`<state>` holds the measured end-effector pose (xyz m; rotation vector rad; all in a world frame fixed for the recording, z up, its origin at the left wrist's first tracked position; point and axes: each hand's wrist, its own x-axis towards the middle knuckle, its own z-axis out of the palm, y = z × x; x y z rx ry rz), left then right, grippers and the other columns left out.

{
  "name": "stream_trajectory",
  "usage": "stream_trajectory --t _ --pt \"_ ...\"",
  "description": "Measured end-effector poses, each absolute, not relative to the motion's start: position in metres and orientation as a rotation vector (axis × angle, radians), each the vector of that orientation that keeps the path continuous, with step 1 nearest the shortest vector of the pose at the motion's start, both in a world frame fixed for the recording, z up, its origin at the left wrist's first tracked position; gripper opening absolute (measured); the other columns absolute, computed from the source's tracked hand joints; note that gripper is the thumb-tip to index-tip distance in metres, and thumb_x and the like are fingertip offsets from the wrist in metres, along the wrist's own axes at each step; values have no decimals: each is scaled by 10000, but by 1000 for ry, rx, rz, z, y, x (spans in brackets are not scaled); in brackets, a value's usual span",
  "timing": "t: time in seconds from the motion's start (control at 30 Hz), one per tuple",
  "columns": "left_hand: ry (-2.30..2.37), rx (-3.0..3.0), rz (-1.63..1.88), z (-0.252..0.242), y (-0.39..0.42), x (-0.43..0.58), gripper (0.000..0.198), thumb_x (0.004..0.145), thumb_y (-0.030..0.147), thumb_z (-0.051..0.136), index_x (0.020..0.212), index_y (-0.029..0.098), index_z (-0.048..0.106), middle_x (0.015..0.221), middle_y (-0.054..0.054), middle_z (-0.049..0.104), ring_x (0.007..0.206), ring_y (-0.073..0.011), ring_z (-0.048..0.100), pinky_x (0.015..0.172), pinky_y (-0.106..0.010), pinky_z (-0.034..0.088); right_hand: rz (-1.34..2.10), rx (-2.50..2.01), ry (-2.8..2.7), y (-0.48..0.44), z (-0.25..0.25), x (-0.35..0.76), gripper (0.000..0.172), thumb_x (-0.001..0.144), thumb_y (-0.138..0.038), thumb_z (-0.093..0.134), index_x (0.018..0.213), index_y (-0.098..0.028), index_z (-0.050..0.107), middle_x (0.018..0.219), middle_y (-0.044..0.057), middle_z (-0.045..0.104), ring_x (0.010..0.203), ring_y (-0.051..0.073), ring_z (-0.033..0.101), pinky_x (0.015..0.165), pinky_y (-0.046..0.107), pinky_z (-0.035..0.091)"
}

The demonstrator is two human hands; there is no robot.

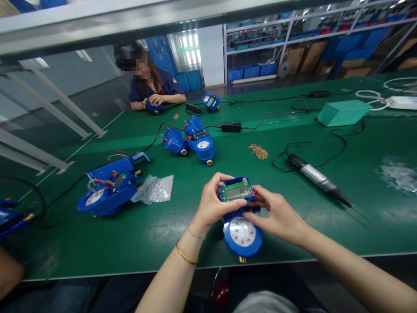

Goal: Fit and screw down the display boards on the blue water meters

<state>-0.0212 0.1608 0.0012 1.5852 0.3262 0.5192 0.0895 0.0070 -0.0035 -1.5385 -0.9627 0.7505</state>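
A blue water meter (pixel 243 234) with a round white dial and a brass fitting sits near the front edge of the green table. Over its far end is a blue-framed display module (pixel 237 190) with a green circuit board and a lit-looking grey screen. My left hand (pixel 213 202) grips the module from the left, thumb along its lower edge. From the right, my right hand (pixel 273 213) has its fingers at the module's side and its thumb by the gap above the dial; the fingertips are partly hidden behind the module.
An electric screwdriver (pixel 317 176) lies at right, near a pile of brass screws (pixel 259 151) and a green box (pixel 343 113). Several blue meters (pixel 204 150) stand mid-table. At left are an opened meter (pixel 109 187) and bubble wrap (pixel 156 189). A person (pixel 156 82) works across the table.
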Motion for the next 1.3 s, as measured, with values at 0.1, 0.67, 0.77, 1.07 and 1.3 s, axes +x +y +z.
stream_trajectory --t 0.1,0.67,0.77,1.07,1.3 --pt "336 1600 521 2 159 -20 528 583 344 899 989 169 609 890 -25 700 802 -172 644 697 -238 499 566 -1618 -979 8 -10 79 249 786 -243 718 1005 -214 605 1011 47 743 890 200 728 793 288 588" --pt "356 1696 539 -2 167 -14 513 604 357 876 1001 170 610 920 -36 684 830 -193 631 740 -276 477 707 -1343 -771 23 -15 79 267 746 -319 767 932 -183 631 868 33 743 786 170 716 708 265 567" --pt "362 1715 551 -3 167 -13 507 605 353 872 998 169 611 920 -35 686 826 -190 628 740 -275 476 696 -1354 -802 24 -14 81 249 764 -318 741 933 -179 622 870 30 734 777 160 702 700 255 549" --pt "398 1745 543 0 169 -14 525 590 366 882 995 173 607 906 -32 696 803 -187 635 722 -268 488 550 -1546 -1021 20 -8 87 111 773 -160 601 838 -203 522 720 -42 619 622 105 559 569 206 399" --pt "410 1713 544 -2 169 -16 535 580 371 887 991 173 608 900 -27 695 803 -187 639 727 -268 491 298 -1732 -1057 24 -6 82 165 728 -114 583 733 -218 454 615 -55 510 551 106 470 541 226 326"
